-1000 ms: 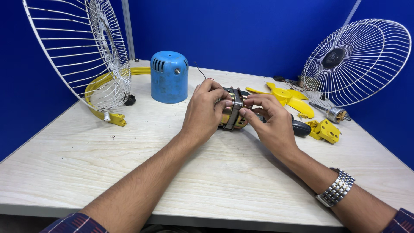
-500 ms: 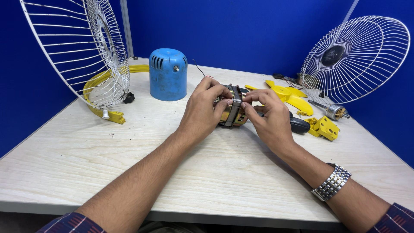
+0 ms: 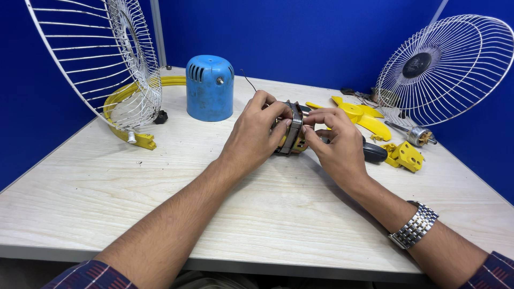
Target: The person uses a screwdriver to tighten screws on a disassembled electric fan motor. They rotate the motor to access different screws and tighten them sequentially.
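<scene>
Gripping the fan motor [image 3: 293, 128] between them, left hand [image 3: 257, 131] and right hand [image 3: 336, 140] both clasp it above the table [image 3: 160, 187].

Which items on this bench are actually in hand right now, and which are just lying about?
In hand:
- fan motor, held by both
- left hand, on its left side
- right hand, on its right side

Lying about:
- blue motor cover
- yellow fan blade
- yellow bracket
- wire guard, left, with yellow ring
- wire guard, right
- table

motor [image 3: 293, 131] half-hidden (by hands)
</scene>
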